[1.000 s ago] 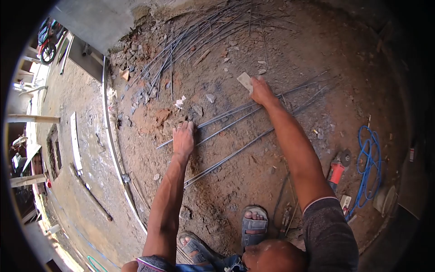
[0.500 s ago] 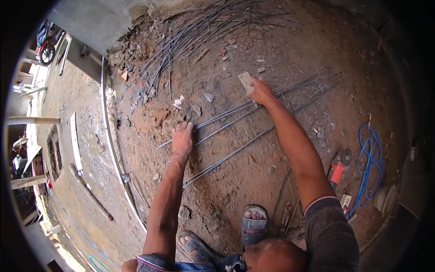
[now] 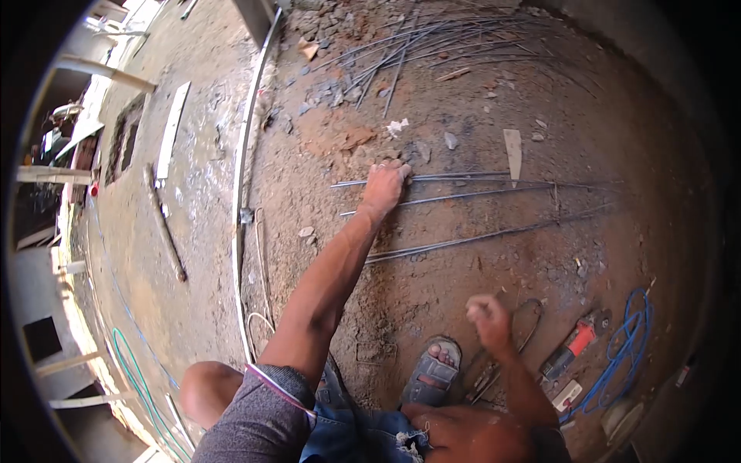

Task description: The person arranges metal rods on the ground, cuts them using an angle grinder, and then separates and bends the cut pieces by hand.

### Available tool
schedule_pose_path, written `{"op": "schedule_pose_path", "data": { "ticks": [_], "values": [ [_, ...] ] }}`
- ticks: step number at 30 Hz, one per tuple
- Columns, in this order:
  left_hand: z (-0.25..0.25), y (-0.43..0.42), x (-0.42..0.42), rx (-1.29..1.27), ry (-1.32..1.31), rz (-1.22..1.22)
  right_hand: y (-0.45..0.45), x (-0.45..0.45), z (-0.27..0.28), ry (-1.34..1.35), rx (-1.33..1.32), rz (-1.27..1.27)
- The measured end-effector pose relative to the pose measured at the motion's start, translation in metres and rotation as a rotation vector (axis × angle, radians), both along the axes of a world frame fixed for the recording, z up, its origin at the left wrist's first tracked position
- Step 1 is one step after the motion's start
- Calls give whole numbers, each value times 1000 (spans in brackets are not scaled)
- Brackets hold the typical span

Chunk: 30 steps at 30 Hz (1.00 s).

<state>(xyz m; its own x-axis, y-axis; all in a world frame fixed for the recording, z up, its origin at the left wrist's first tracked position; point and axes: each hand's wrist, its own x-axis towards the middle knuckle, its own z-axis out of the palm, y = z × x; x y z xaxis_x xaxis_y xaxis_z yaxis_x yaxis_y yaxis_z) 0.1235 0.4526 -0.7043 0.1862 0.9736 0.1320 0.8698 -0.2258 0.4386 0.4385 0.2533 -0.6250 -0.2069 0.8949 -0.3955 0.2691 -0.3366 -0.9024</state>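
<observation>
Dirt [image 3: 432, 289] between right hand [image 3: 488, 316] and lower rods [image 3: 440, 246]: passable. Left hand [image 3: 387, 185] over upper rods [image 3: 455, 177], blocking. Grinder [image 3: 580, 338], cable [image 3: 633, 318] obstruct farther right.

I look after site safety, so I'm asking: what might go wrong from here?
The bare left hand is at the upper rods; if they roll or shift, fingers might get pinched or scraped.

The sandal leaves toes exposed, so a dropped or swung rod could hurt them.

The grinder and the loosely looped blue cord lie on the right hand's side, where they may trip or snag someone.
</observation>
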Motion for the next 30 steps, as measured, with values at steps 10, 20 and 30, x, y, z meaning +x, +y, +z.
{"op": "schedule_pose_path", "data": {
  "ticks": [10, 20, 30],
  "values": [
    [-14, 6, 1, 1, -353, 9, -125, -56, -19, -221, 525, 255],
    [-15, 2, 1, -18, -347, 42, -125, -58, -17, -258, 507, 206],
    [49, -98, 5, -277, -427, -101, -124, -55, -11, -223, 390, 59]
  ]
}}
